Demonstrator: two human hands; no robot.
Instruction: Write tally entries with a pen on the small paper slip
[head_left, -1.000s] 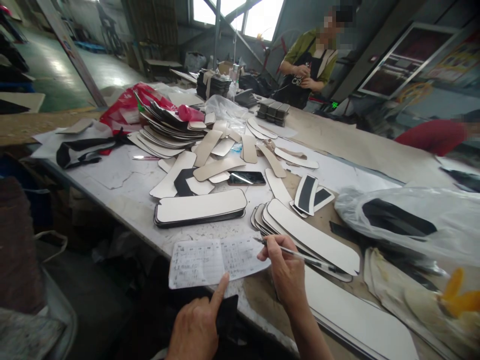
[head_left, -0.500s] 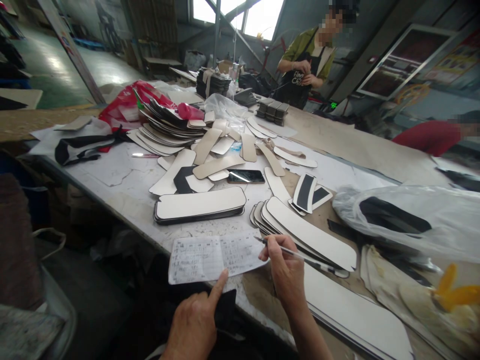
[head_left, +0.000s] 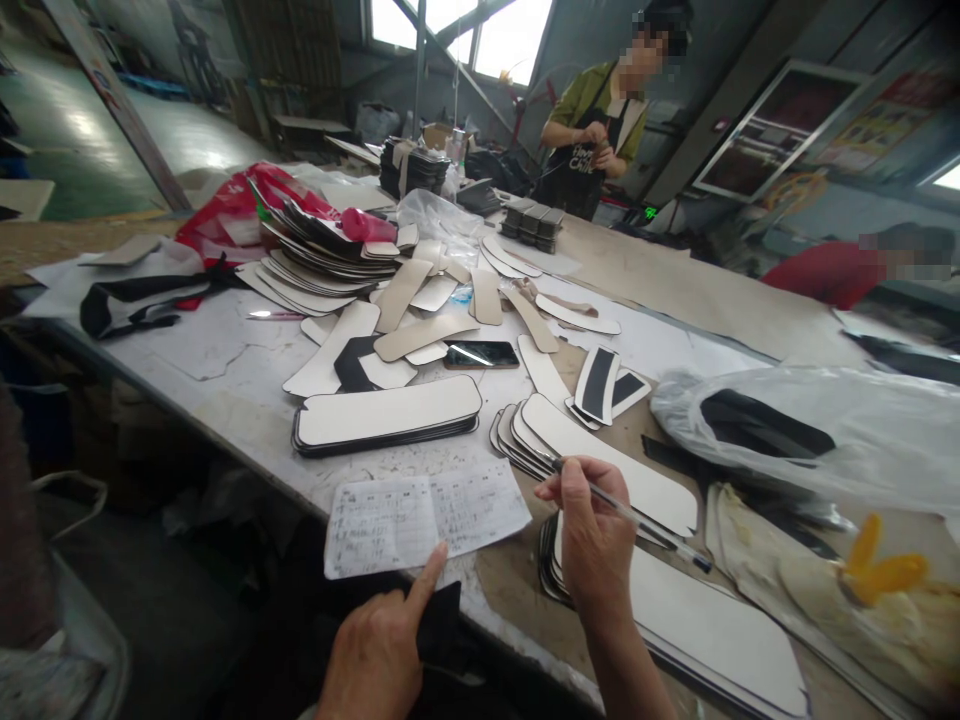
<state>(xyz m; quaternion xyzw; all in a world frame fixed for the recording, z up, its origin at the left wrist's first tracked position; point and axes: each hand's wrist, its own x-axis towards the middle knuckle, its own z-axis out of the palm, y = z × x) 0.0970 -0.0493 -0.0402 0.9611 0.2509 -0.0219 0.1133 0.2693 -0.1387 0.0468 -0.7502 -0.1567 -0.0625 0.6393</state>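
At the far left of the table (head_left: pixel 217 395), a black-and-white piece of material (head_left: pixel 139 303) lies crumpled. Next comes a red plastic bag (head_left: pixel 225 215), with a fanned pile of curved pieces (head_left: pixel 311 275) against it and a pink roll (head_left: pixel 367 225) on top. A slim pink item (head_left: pixel 275 315) (too small to name surely) rests in front of the pile.

Nearer the person, a neat stack of pale pieces (head_left: pixel 386 412) lies just beyond the sheet of paper (head_left: pixel 382 520). The sheet, creased down the middle and filled with handwritten rows (too blurred to read), lies at the table's near edge, its lower left corner jutting past it. The left hand (head_left: pixel 379 640) comes up from below, index finger straight and touching the sheet's lower edge. Its other fingers are curled (whether they close on anything, I cannot tell).

Behind the neat stack, a phone (head_left: pixel 480 354) lies among loose pieces. The right hand (head_left: pixel 600 540) is closed on a pen (head_left: pixel 652 532), apart from the sheet; the pen's tip points up and left, over the edge of a spread stack of curved pieces (head_left: pixel 637 480). Long pale pieces (head_left: pixel 720 620) lie beside and below this hand.

A person in green (head_left: pixel 592 130) stands across the table. Farther right are a clear plastic bag (head_left: pixel 885 430) (something black inside), a yellow object (head_left: pixel 885 565) and a person in red (head_left: pixel 810 275), bent forward.
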